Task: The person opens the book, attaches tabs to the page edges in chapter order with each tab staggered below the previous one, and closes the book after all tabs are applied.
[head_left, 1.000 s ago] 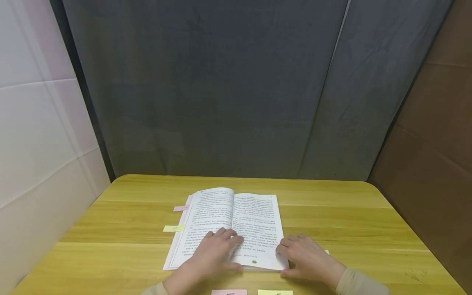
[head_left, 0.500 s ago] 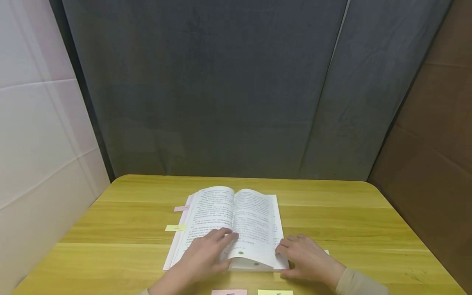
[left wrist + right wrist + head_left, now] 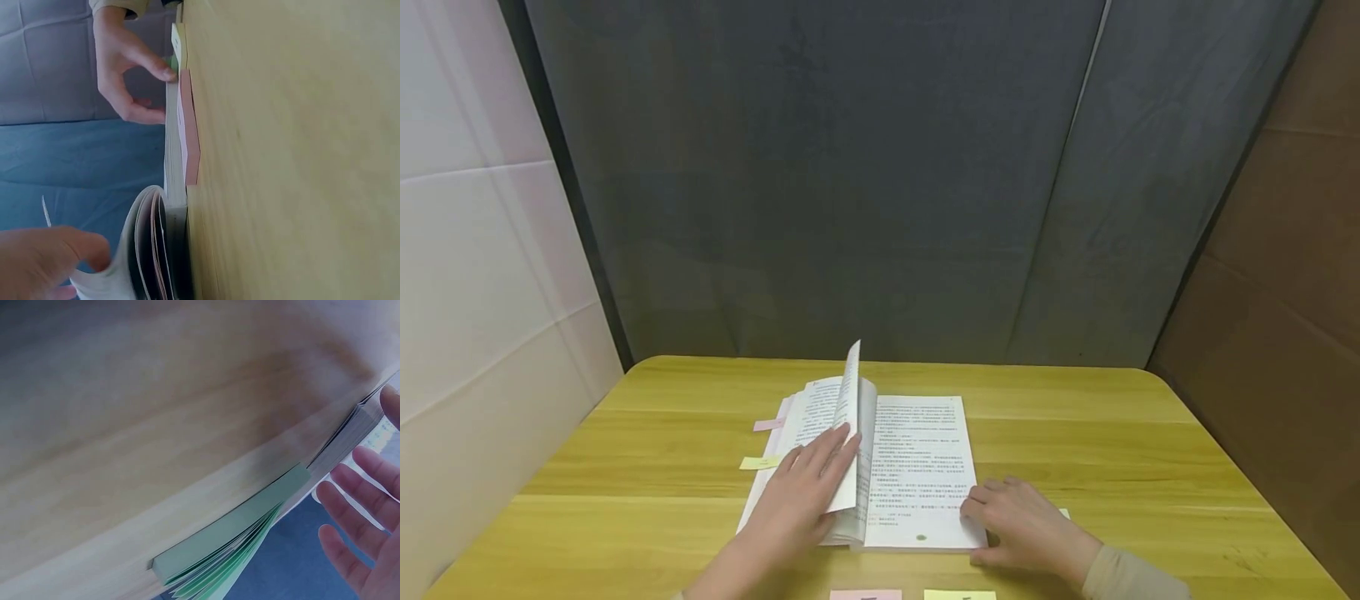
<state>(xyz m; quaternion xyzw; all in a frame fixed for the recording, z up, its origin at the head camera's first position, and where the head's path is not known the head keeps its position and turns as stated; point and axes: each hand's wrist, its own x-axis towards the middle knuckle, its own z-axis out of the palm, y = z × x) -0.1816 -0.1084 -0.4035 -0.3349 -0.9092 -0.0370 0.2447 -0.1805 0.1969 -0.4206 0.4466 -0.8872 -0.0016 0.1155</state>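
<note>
An open book (image 3: 925, 467) with printed pages lies on the table. My left hand (image 3: 808, 479) is over its left half and pinches a page (image 3: 847, 408), which stands nearly upright by the spine. In the left wrist view the page curls up against the left hand (image 3: 53, 259). At the lower right corner my right hand (image 3: 1022, 521) grips the book, thumb at the front edge and fingers along the side. The right wrist view shows these fingers (image 3: 353, 519) spread beside the page block. A pink tab (image 3: 767, 425) and a yellow tab (image 3: 760, 462) stick out on the left.
A pink sticky-note pad (image 3: 866, 595) and a yellow sticky-note pad (image 3: 959, 595) lie before the book on the wooden table (image 3: 1075, 433). A green sticky-note pad (image 3: 231, 525) lies by the right hand. Dark grey cloth (image 3: 850, 183) hangs behind the table.
A page lifted and bowed, then swung over to the left with the left hand, baring a different right page. The left hand moved left and slightly away. The right hand stayed at the corner.
</note>
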